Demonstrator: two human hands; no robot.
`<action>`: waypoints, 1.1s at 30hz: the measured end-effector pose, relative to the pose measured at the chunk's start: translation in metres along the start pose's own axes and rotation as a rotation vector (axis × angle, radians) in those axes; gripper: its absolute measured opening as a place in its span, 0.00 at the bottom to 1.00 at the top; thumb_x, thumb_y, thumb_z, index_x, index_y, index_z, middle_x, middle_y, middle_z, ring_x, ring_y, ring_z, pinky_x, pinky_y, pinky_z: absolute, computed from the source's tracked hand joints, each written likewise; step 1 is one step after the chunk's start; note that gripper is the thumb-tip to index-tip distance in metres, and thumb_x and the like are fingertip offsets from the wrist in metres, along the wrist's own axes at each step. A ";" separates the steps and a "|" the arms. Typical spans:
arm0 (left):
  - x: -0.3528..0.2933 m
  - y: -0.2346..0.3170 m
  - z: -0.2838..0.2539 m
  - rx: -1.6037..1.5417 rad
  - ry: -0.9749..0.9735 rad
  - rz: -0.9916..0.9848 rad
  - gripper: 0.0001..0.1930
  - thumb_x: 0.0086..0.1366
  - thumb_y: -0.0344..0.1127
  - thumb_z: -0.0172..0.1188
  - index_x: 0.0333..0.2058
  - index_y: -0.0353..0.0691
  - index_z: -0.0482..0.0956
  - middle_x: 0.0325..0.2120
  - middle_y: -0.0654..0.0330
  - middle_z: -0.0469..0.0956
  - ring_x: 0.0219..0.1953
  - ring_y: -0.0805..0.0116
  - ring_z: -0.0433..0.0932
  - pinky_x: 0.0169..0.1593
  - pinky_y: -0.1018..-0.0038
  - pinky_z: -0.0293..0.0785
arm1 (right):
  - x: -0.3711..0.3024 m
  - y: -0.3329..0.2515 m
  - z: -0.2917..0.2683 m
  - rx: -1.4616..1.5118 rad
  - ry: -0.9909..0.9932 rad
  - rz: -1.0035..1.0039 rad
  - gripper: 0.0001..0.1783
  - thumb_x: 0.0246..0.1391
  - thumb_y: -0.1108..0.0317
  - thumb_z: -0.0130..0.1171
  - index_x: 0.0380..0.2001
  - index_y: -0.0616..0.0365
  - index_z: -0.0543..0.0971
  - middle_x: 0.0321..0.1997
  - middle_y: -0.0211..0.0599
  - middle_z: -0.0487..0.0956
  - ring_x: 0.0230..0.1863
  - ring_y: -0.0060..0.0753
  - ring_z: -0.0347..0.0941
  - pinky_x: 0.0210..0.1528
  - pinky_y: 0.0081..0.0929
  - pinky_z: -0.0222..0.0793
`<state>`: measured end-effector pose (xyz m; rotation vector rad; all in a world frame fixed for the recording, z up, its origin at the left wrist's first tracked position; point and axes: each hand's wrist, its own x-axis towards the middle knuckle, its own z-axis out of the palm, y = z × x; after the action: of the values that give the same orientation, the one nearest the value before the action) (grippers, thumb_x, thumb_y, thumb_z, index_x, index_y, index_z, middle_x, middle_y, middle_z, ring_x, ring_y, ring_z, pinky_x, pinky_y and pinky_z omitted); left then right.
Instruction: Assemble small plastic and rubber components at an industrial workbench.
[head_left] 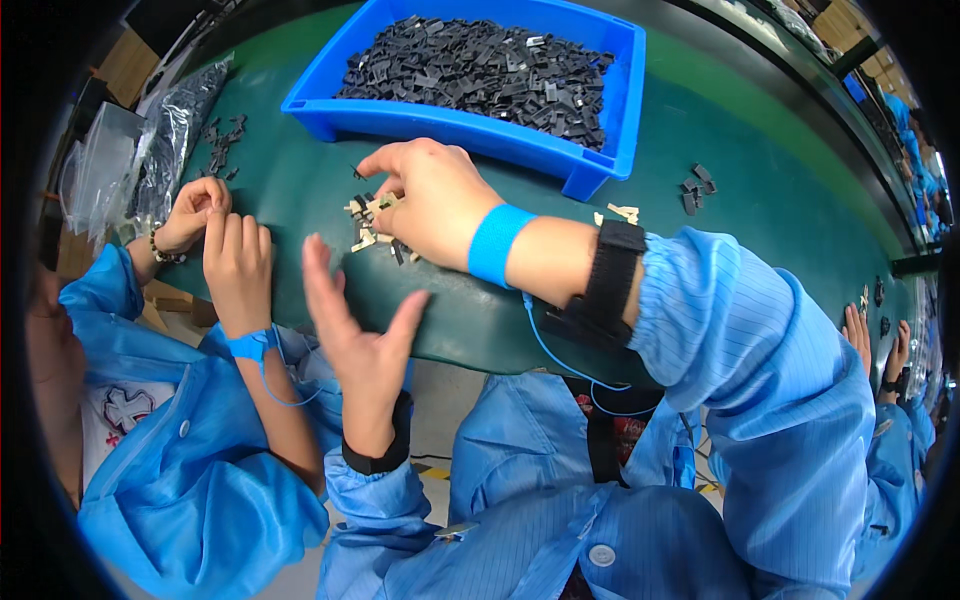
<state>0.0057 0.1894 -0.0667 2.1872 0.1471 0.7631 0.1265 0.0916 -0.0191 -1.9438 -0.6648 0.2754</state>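
"Reaching over the cream-and-black pile (363, 240) at ten o'clock, is the right hand (425, 200) gripping?"
"Can't tell. The left hand (362, 345), at nine, is spread, empty."
"Progress?"
"Blue bin (460, 122) at twelve holds black pieces (480, 80); the pile seems left; what's done, unclear."

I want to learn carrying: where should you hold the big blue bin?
Probably the left rim and right rim of the blue bin, its short ends, coming from outside with a grip on each. It's long and holds loose black pieces, so gripping both ends should keep it level; the right hand is by its near long side.
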 end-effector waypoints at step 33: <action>-0.060 -0.017 -0.039 0.529 -0.080 0.200 0.17 0.57 0.26 0.47 0.46 0.28 0.69 0.46 0.47 0.70 0.52 0.53 0.66 0.59 0.60 0.49 | 0.001 0.011 -0.020 0.110 -0.099 -0.148 0.24 0.47 0.78 0.48 0.50 0.67 0.64 0.36 0.42 0.76 0.40 0.27 0.72 0.44 0.21 0.67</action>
<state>-0.0627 0.2055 -0.0879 2.7625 0.0974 0.8118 0.1403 0.0732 -0.0201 -1.7757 -0.8370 0.3105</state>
